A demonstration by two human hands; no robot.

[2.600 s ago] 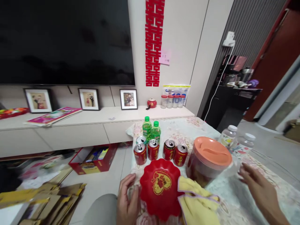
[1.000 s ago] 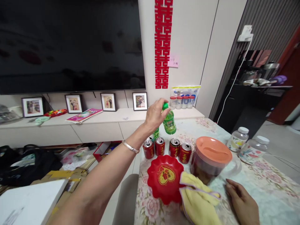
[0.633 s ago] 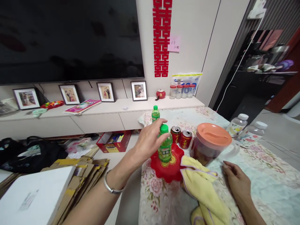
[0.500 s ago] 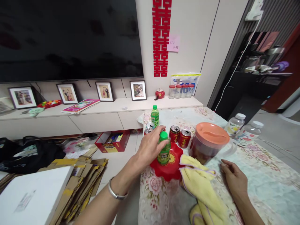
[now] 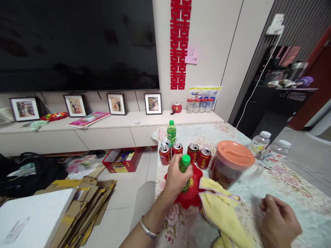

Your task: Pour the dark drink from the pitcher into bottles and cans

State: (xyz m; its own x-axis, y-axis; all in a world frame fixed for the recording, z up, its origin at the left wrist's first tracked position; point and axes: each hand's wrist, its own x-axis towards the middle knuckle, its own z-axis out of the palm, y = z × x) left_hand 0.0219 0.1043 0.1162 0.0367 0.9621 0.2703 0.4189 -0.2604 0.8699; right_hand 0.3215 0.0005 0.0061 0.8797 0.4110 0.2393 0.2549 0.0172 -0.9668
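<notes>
My left hand [image 5: 176,177], with a silver bangle at the wrist, is wrapped round a green drink bottle [image 5: 184,167] with a green cap. The bottle stands upright over a red scalloped tray [image 5: 198,193]; its base is partly hidden by my hand. On the right, my right hand [image 5: 280,218] hovers over the tablecloth with curled fingers and nothing visible in them. Between the hands lies a yellow cloth [image 5: 223,210] with purple edging. Behind it stands a clear pitcher [image 5: 223,170] of dark liquid with an orange lid [image 5: 235,153].
Several red drink cans, including one [image 5: 164,155] at the left, stand behind the tray. Farther back is another green bottle [image 5: 171,132]. Two clear jars, one being this jar [image 5: 260,142], stand at the right. Flattened cardboard [image 5: 85,203] and a red box [image 5: 124,163] lie on the floor.
My left hand has lowered from the bottle's side and closed round its upper part. My right hand has moved right and nearer, its fingers curling.
</notes>
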